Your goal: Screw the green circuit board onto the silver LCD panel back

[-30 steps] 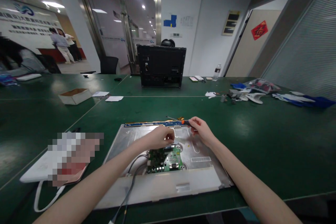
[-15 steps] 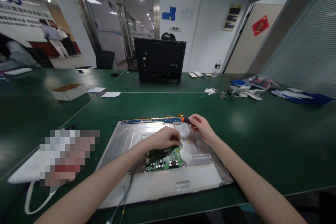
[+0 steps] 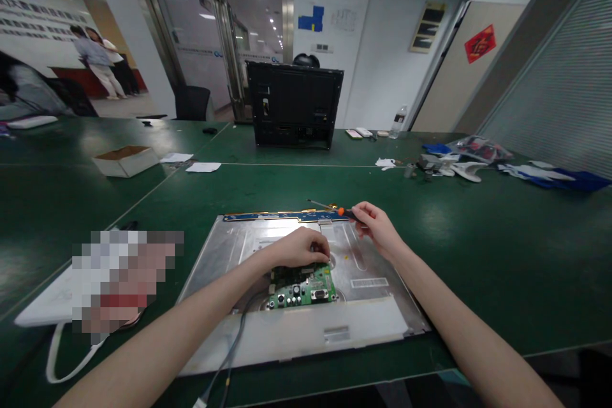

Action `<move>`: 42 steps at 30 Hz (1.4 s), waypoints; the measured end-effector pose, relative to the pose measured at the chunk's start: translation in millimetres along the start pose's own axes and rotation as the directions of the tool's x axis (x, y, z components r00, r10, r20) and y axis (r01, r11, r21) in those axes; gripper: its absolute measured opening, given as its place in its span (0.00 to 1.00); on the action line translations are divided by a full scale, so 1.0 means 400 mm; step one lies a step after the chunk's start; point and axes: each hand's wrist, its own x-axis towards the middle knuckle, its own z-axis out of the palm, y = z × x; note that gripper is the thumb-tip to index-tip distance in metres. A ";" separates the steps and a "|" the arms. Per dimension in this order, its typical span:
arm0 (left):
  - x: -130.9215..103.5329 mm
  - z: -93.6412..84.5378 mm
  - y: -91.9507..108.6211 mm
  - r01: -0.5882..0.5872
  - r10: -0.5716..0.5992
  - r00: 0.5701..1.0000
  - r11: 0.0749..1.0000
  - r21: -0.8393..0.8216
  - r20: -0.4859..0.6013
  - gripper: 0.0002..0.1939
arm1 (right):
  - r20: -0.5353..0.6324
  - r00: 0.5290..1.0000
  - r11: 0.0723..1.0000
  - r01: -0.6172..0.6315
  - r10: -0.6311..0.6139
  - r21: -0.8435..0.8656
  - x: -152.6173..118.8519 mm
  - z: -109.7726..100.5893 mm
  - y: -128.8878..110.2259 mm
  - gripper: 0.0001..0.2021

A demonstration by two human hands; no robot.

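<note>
In the head view, a metal display panel (image 3: 377, 309) lies flat on the green table, back side up. On its middle sits a green circuit board (image 3: 306, 293), partly covered by my left hand (image 3: 302, 247). The fingers of that hand are curled together at the board's upper right edge; whatever they pinch is hidden. My right hand (image 3: 375, 224) grips a screwdriver (image 3: 343, 211) with an orange and dark handle, its thin shaft pointing left above the panel's far edge. A long blue circuit strip (image 3: 268, 217) runs along that edge. Dark cables (image 3: 233, 347) trail from the board's left toward me.
A black monitor (image 3: 295, 105) stands across the table (image 3: 478, 236). To the left are an open cardboard box (image 3: 125, 162), papers (image 3: 204, 167) and a blurred-out pile with a white cable (image 3: 52, 357). A bottle (image 3: 398, 122) and assorted bagged parts (image 3: 480, 150) lie at the far right.
The right hand has moved slightly right and up with the screwdriver, whose shaft now shows more clearly. My left hand stays at the board's edge. The view has shifted a little.
</note>
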 end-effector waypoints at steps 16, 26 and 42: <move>0.004 0.008 -0.012 0.024 -0.024 1.000 0.997 -0.078 -0.004 0.08 | 0.004 1.000 1.000 0.003 -0.003 0.013 0.001 0.005 0.005 0.19; 0.008 0.018 -0.020 0.062 -0.065 0.998 0.992 -0.106 -0.023 0.09 | -0.034 0.999 0.996 -0.026 0.029 0.088 0.002 0.011 0.003 0.20; 0.006 0.006 -0.024 0.067 -0.063 0.998 0.989 -0.129 0.030 0.07 | -0.057 0.989 0.990 0.139 -0.137 0.036 -0.016 0.033 -0.061 0.17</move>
